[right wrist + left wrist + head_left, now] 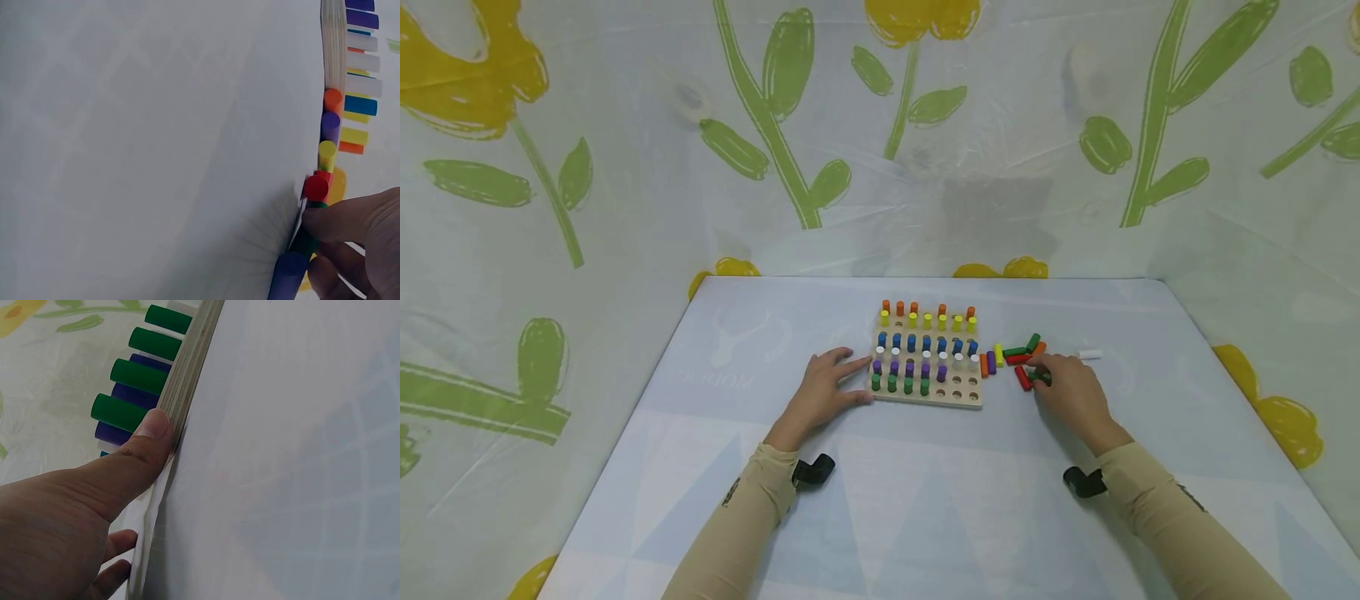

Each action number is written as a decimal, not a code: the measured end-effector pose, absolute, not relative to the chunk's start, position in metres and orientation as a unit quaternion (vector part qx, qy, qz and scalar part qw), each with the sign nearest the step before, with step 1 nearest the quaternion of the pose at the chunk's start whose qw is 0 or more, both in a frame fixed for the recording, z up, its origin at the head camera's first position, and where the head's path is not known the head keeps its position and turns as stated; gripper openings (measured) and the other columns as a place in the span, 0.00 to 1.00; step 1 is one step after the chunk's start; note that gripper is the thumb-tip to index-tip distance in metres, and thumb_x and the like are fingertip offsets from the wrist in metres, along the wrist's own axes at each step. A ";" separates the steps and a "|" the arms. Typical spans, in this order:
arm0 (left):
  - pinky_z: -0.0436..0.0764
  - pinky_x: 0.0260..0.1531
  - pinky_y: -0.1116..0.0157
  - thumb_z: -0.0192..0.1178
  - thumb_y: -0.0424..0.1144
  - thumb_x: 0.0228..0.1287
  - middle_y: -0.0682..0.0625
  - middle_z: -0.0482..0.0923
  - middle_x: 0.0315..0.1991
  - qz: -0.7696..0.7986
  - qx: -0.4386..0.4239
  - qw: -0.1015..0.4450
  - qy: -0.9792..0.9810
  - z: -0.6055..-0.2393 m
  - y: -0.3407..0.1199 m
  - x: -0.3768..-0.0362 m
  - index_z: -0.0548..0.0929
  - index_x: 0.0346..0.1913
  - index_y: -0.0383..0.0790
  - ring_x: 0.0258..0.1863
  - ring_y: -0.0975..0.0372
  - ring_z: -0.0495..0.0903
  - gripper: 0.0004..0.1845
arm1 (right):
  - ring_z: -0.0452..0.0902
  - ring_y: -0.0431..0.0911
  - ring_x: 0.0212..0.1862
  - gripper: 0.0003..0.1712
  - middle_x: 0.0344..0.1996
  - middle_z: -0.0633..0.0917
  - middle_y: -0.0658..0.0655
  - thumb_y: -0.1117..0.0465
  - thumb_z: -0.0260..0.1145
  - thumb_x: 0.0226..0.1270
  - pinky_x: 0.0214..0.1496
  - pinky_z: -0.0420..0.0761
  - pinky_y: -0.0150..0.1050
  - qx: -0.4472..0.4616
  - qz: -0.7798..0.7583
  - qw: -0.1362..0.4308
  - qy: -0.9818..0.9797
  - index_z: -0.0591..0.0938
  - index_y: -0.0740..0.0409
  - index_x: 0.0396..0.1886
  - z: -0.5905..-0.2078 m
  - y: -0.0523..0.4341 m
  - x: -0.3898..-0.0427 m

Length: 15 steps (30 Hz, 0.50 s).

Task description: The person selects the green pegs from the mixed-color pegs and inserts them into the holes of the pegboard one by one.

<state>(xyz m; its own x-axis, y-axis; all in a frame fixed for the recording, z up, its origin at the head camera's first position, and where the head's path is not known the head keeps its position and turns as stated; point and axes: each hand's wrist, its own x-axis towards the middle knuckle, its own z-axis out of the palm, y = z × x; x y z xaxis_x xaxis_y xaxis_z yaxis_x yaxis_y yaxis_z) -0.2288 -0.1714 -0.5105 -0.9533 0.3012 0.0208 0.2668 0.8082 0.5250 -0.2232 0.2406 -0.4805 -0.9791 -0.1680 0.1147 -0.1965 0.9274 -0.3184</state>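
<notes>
A wooden peg board (955,402) stands on the table with rows of orange, yellow, blue, white, purple and green pegs. My left hand (823,392) is at its left side, fingers spread, with the thumb (153,428) touching the near corner beside a green peg (119,412). To the right of the board, my right hand (1072,393) pinches a loose green peg (304,242) between thumb and fingers, low at the tabletop. A purple peg (287,275) lies against that green one in the right wrist view; the hand hides it from the head view.
Loose pegs lie between board and right hand, among them an orange peg (984,366), a yellow peg (998,355) and a red peg (1022,378). One white peg (1088,354) lies farther right. Bare holes (957,381) show at the board's near right. Flower-printed sheeting (1000,208) surrounds the table.
</notes>
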 end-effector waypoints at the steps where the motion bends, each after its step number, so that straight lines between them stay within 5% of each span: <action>1: 0.42 0.77 0.42 0.72 0.57 0.59 0.41 0.64 0.74 0.271 0.150 0.031 0.950 -0.511 -0.171 -0.229 0.73 0.73 0.55 0.77 0.45 0.57 0.39 | 0.79 0.57 0.38 0.18 0.39 0.87 0.64 0.71 0.70 0.62 0.40 0.82 0.53 0.093 0.168 0.043 -0.980 0.84 0.67 0.54 -0.480 0.240 -0.223; 15: 0.43 0.77 0.41 0.72 0.57 0.59 0.41 0.64 0.74 0.265 0.153 0.030 0.952 -0.511 -0.172 -0.229 0.73 0.74 0.56 0.76 0.45 0.58 0.39 | 0.79 0.54 0.38 0.19 0.42 0.84 0.65 0.69 0.69 0.64 0.42 0.83 0.53 0.081 0.198 0.045 -0.976 0.83 0.67 0.55 -0.478 0.239 -0.219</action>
<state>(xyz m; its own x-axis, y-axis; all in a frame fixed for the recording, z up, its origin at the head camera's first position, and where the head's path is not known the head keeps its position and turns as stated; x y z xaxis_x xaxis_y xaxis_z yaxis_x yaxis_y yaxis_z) -0.2288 -0.1719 -0.5112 -0.9517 0.3060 0.0245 0.2745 0.8126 0.5142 -0.2186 0.2391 -0.4777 -0.9828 -0.1407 0.1194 -0.1762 0.9080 -0.3801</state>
